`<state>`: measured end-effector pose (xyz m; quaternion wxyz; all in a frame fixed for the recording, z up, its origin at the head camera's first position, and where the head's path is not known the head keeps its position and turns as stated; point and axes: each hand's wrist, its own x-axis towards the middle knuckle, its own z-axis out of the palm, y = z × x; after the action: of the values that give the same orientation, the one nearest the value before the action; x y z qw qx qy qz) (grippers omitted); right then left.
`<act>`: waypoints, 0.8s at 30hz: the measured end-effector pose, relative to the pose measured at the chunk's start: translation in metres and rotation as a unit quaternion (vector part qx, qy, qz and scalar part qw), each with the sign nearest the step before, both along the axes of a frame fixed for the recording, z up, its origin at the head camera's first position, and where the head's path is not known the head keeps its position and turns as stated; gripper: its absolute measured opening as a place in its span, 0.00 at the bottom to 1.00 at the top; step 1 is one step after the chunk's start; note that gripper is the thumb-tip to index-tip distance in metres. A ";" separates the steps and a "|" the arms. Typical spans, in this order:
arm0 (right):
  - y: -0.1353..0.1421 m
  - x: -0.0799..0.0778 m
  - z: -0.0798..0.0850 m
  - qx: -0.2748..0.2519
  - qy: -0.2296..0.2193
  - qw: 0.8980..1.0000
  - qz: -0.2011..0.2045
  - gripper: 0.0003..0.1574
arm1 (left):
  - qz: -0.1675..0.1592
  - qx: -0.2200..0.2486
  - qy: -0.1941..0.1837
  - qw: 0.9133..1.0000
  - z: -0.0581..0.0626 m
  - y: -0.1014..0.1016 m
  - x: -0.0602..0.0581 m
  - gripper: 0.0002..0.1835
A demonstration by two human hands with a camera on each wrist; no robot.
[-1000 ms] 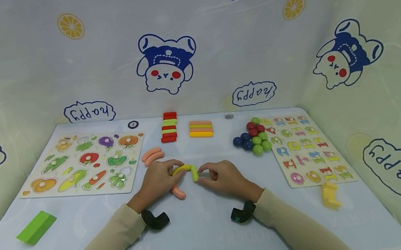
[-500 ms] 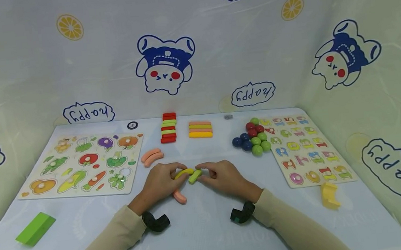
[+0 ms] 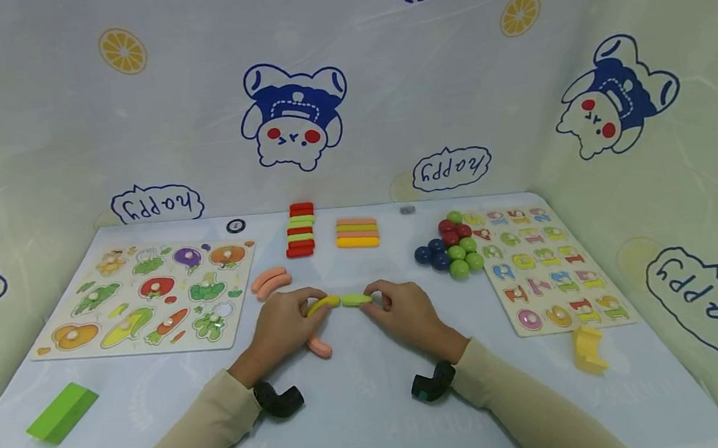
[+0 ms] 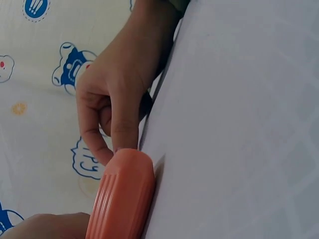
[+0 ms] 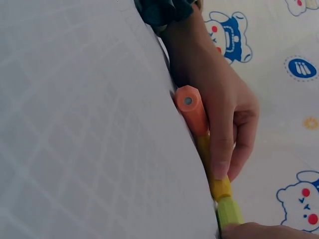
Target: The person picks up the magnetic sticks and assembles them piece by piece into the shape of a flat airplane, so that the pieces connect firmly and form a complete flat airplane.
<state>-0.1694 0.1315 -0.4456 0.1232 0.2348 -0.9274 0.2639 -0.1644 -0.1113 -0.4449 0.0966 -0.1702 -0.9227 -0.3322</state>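
Note:
My left hand [image 3: 283, 325] pinches a curved yellow magnetic rod [image 3: 326, 303] between thumb and fingers. Opposite it, my right hand [image 3: 411, 313] pinches a straight lime-green magnetic rod [image 3: 355, 299] by its right end. The two rods lie nearly in line, end to end. In the right wrist view the green rod [image 5: 229, 211] appears to meet the yellow rod [image 5: 219, 189], though a thin gap shows from the head. An orange rod [image 3: 319, 347] extends below the left hand; its far end is hidden by that hand. A metal dot marks the orange rod's end [image 5: 188, 101].
Two orange rods [image 3: 271, 283] lie beyond the left hand. Red-and-green rods [image 3: 300, 230] and a yellow-orange row [image 3: 357, 232] stand at the back. Coloured balls [image 3: 457, 252] lie right, near a puzzle board [image 3: 538, 278]. A vegetable board [image 3: 143, 298], green block [image 3: 62, 413] and yellow block [image 3: 588, 350] sit outward.
The green rod has turned from pointing up, through a slant, to lying level in line with the yellow rod. My right hand has shifted slightly right and up.

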 end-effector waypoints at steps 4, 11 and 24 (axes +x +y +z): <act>0.000 0.001 0.002 0.004 -0.017 1.000 0.011 0.13 | -0.017 0.005 -0.005 1.000 0.001 0.000 0.001 0.12; -0.001 0.003 0.005 0.000 -0.021 0.998 0.066 0.14 | -0.054 0.015 -0.012 0.998 0.004 -0.001 0.001 0.14; 0.008 -0.003 0.004 -0.059 -0.011 0.998 0.002 0.19 | -0.042 0.010 -0.032 0.999 0.002 -0.001 0.000 0.12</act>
<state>-0.1728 0.1394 -0.4420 0.1262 0.2260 -0.9111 0.3208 -0.1649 -0.1124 -0.4433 0.0543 -0.1971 -0.9139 -0.3506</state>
